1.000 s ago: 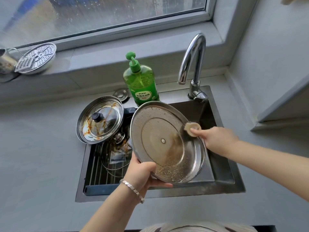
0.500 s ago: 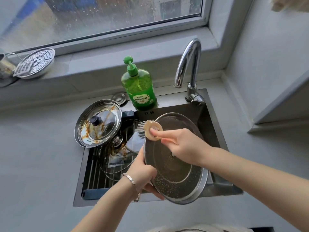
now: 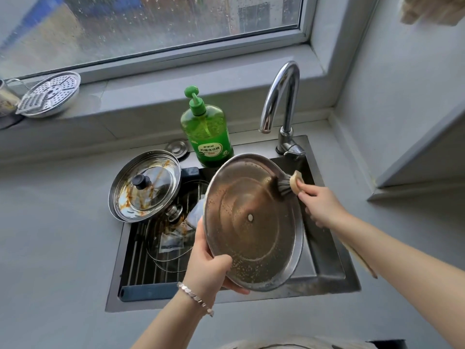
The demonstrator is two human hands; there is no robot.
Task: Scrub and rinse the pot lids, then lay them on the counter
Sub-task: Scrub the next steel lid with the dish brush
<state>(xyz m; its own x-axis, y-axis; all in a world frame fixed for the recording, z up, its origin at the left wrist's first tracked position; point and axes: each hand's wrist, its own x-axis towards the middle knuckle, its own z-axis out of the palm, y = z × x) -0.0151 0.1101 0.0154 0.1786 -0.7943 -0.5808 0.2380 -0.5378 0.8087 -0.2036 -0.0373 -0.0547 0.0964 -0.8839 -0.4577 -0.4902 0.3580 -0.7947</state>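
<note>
My left hand (image 3: 206, 263) grips the lower left rim of a large steel pot lid (image 3: 249, 222), held tilted over the sink with its greasy brown underside facing me. My right hand (image 3: 319, 205) is shut on a round wooden scrub brush (image 3: 289, 185), whose bristles press on the lid's upper right rim. A second steel lid with a glass centre and black knob (image 3: 144, 186), streaked with brown sauce, rests on the sink's back left corner. A glass lid (image 3: 168, 243) lies on the rack inside the sink.
The dark sink (image 3: 324, 250) holds a roll-up rack (image 3: 136, 263) on its left half. A green soap bottle (image 3: 206, 132) and chrome faucet (image 3: 281, 96) stand behind it. A perforated steamer plate (image 3: 49, 94) sits on the window sill. Grey counter (image 3: 50, 248) surrounds the sink.
The brush has swept from the lid's upper left rim to its upper right rim. My left hand has turned the lid so its underside faces me more fully.
</note>
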